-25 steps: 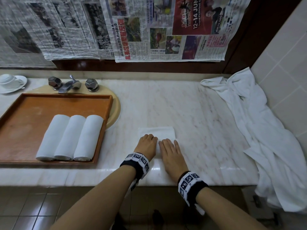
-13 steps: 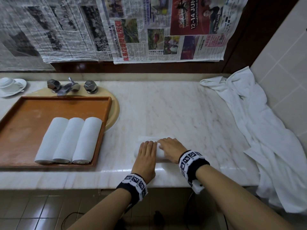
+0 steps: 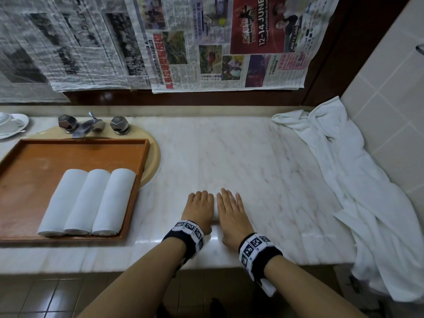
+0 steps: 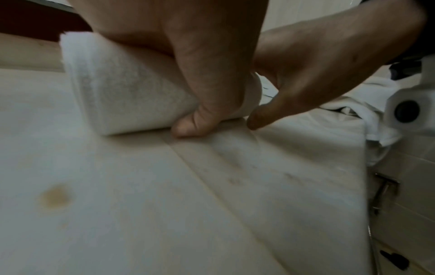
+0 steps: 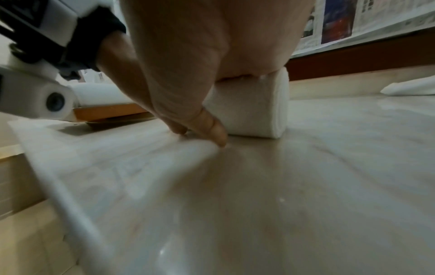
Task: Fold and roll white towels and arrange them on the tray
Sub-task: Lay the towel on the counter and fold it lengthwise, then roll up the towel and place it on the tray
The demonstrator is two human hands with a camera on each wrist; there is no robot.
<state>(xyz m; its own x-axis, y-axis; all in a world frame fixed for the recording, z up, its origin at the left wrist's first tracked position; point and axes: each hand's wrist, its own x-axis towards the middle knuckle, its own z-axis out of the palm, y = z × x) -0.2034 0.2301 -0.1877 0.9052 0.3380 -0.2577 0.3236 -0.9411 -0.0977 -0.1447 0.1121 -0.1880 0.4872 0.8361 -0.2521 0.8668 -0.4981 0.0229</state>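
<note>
A small white towel (image 4: 132,93), rolled into a short cylinder, lies on the marble counter (image 3: 252,171) near its front edge. Both hands lie side by side on top of it. My left hand (image 3: 199,207) presses its palm on the roll's left part, thumb (image 4: 193,121) down against the near side. My right hand (image 3: 230,210) lies flat with straight fingers on the right part; the roll's end (image 5: 254,111) sticks out beyond it. In the head view only a sliver of the towel (image 3: 215,219) shows between the hands. The wooden tray (image 3: 46,161) at the left holds three rolled towels (image 3: 89,200) in a row.
A large crumpled white cloth (image 3: 355,180) covers the counter's right end and hangs over the edge by the tiled wall. Behind the tray are a faucet (image 3: 87,127), a beige basin rim (image 3: 153,157) and a cup and saucer (image 3: 11,125). Newspapers hang on the back wall.
A second ago a flat folded strip of towel reached beyond the fingers. Both hands have pushed forward and the strip is now wound into the roll under the palms.
</note>
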